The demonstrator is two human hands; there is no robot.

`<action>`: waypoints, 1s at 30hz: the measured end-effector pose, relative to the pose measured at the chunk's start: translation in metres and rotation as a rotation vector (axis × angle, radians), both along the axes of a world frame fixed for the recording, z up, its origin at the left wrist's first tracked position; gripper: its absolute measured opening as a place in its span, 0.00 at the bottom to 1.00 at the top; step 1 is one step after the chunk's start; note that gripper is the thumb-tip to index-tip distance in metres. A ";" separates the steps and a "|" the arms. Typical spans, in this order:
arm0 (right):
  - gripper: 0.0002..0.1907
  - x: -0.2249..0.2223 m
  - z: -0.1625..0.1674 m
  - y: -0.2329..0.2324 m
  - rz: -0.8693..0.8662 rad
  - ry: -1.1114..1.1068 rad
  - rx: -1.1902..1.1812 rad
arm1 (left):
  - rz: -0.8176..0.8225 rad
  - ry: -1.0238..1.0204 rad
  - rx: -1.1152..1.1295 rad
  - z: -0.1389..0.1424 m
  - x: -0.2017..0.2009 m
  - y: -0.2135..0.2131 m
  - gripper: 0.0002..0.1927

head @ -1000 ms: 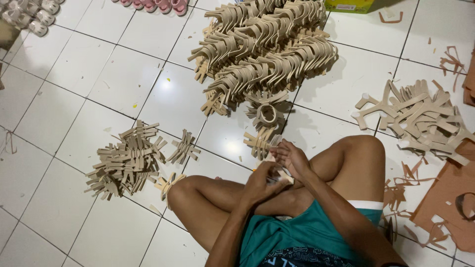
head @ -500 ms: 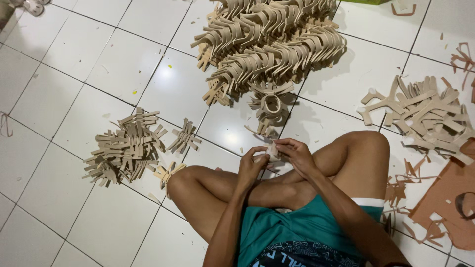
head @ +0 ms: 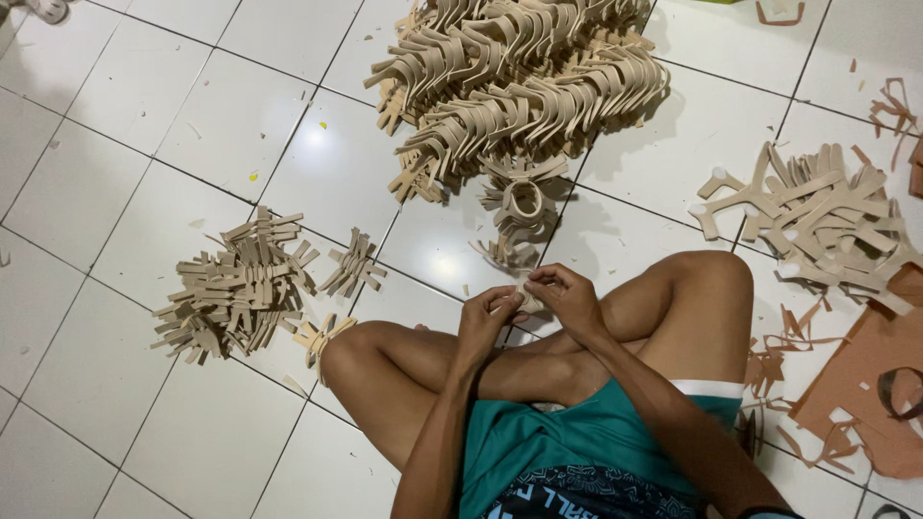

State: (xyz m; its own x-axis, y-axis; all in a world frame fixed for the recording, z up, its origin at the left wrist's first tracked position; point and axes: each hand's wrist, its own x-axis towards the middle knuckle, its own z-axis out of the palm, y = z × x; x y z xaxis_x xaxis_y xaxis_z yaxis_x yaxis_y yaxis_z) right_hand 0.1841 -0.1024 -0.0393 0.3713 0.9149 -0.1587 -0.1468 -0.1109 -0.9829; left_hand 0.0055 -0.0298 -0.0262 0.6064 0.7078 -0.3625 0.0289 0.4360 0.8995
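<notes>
A big heap of tan strap pieces lies ahead on the white tiled floor. Over crossed legs, left hand and right hand pinch one small tan piece together, seemingly folding it. Firm, even fingertip pressure and aligned ends would serve best.

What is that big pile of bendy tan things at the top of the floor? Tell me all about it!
The big pile is a heap of many flat tan strips, all cut to much the same forked shape and curved over. They look like soft foam or leather-like sheet. They lie in overlapping rows on the white tile floor, reaching past the top edge of the picture. A few looped strips spill from its lower edge. Neither hand touches it.
</notes>
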 end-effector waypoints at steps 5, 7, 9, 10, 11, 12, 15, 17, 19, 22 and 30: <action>0.13 0.005 0.003 0.003 0.069 0.122 0.074 | 0.000 -0.197 -0.184 -0.005 -0.004 0.000 0.17; 0.15 0.004 0.006 0.002 0.096 0.215 0.072 | -0.009 -0.221 -0.215 -0.011 -0.005 0.000 0.15; 0.15 0.002 0.011 -0.001 0.087 -0.082 0.065 | 0.013 -0.270 -0.153 -0.017 -0.006 0.001 0.13; 0.15 0.000 0.014 -0.003 0.083 -0.231 0.058 | 0.025 -0.227 -0.131 -0.019 -0.006 0.001 0.13; 0.15 -0.002 0.017 -0.005 0.092 -0.220 0.053 | 0.034 -0.180 -0.112 -0.021 -0.006 0.002 0.14; 0.15 -0.004 0.022 -0.007 0.097 -0.210 0.049 | 0.041 -0.133 -0.091 -0.022 -0.006 0.002 0.14; 0.15 -0.009 0.043 -0.008 0.110 -0.394 0.034 | 0.044 -0.056 -0.042 -0.020 -0.005 0.003 0.15; 0.14 -0.010 0.062 -0.004 0.066 -0.572 0.126 | 0.104 -0.098 -0.035 -0.016 -0.005 0.004 0.17; 0.11 -0.008 0.083 0.004 -0.023 -0.740 0.322 | 0.197 -0.187 -0.069 -0.011 -0.004 0.005 0.20; 0.13 0.011 0.109 0.033 -0.233 -0.545 0.164 | 0.338 -0.272 -0.192 -0.009 -0.005 0.006 0.24; 0.18 0.038 0.092 0.097 -0.239 -0.833 -0.086 | 0.312 -0.199 -0.205 -0.020 -0.001 0.011 0.24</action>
State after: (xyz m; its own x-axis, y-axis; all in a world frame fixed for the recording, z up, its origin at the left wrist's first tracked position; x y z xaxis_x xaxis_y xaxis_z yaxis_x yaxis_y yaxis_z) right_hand 0.2223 -0.0056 0.0525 0.5779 0.7948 0.1854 0.5876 -0.2476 -0.7704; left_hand 0.0050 -0.0192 -0.0462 0.4472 0.7936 -0.4125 -0.2983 0.5672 0.7677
